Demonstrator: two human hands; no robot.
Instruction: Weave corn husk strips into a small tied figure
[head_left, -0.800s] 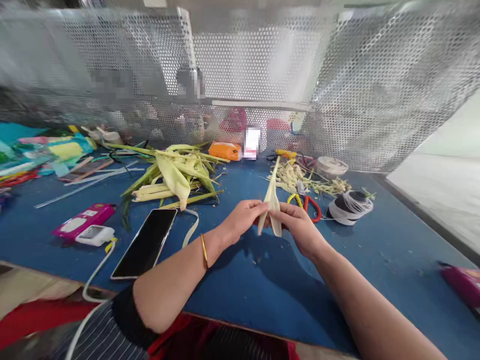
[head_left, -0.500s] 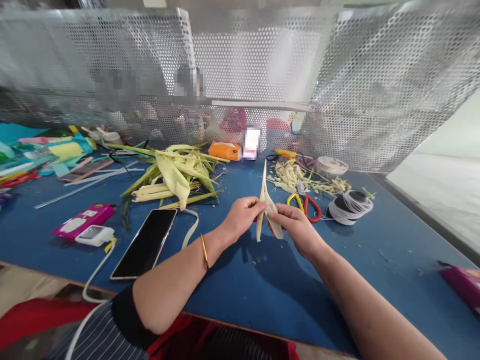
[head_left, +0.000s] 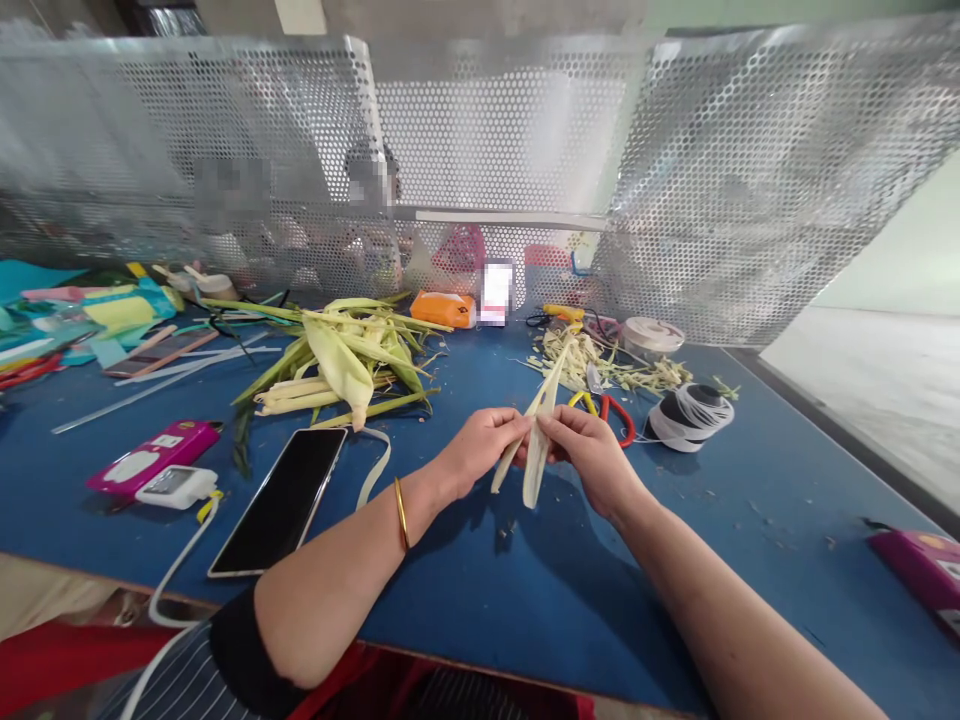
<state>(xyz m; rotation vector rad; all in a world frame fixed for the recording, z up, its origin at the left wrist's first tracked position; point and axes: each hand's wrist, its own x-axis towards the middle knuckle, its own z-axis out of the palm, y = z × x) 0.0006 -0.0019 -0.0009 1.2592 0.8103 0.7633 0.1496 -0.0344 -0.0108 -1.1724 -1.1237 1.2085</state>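
Observation:
Above the blue table [head_left: 480, 590], a pale corn husk [head_left: 535, 465] is held between my two hands. It is split into two strips at the lower end, and its narrow tip points up and away. My left hand [head_left: 491, 447] pinches one strip between thumb and fingers. The other strip is pinched by my right hand [head_left: 589, 450], very close beside it. Just beyond my right hand lies a pair of pliers or cutters [head_left: 616, 420] with one red and one yellow handle, partly hidden by the hand.
Green and pale corn husks [head_left: 341, 360] are heaped at the left. A smartphone [head_left: 281, 500] lies near my left forearm. Husk scraps [head_left: 574, 360] and a spool of white cord [head_left: 688, 415] are at the right. A perforated screen [head_left: 502, 130] borders the back; an orange packet [head_left: 442, 309] stands before it.
The husk's tip has tilted to the right. The two lower strips have shifted and now cross or overlap near my fingers. Both hands keep their pinch.

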